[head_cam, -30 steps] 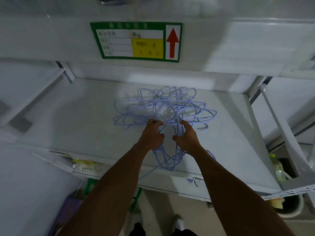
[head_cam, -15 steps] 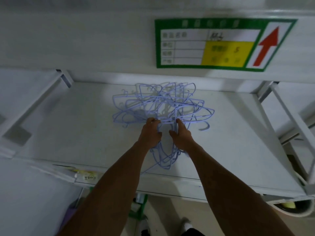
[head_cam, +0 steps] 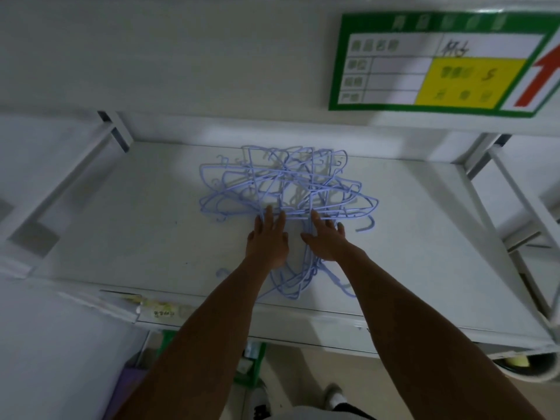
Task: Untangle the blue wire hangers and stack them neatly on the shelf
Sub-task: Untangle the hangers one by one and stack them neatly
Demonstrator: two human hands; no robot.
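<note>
A tangled heap of blue wire hangers (head_cam: 288, 183) lies in the middle of the white shelf (head_cam: 136, 225). A smaller bunch of hangers (head_cam: 298, 283) lies flat nearer the front edge, partly under my hands. My left hand (head_cam: 268, 241) rests palm down with fingers spread, its fingertips touching the near edge of the heap. My right hand (head_cam: 325, 239) lies beside it, fingers extended flat on the wires at the heap's near side. Neither hand is closed around a hanger.
A green, yellow and white label with a red arrow (head_cam: 445, 62) is fixed on the shelf beam above. White uprights (head_cam: 497, 183) flank the shelf. A small label holder (head_cam: 142, 307) sits on the front lip. A round bin (head_cam: 527, 365) stands below right.
Both hands have opened from a curled grip on the wires to flat, spread fingers pressing on the near hangers. The view has shifted left and closer, so the label now sits at the upper right.
</note>
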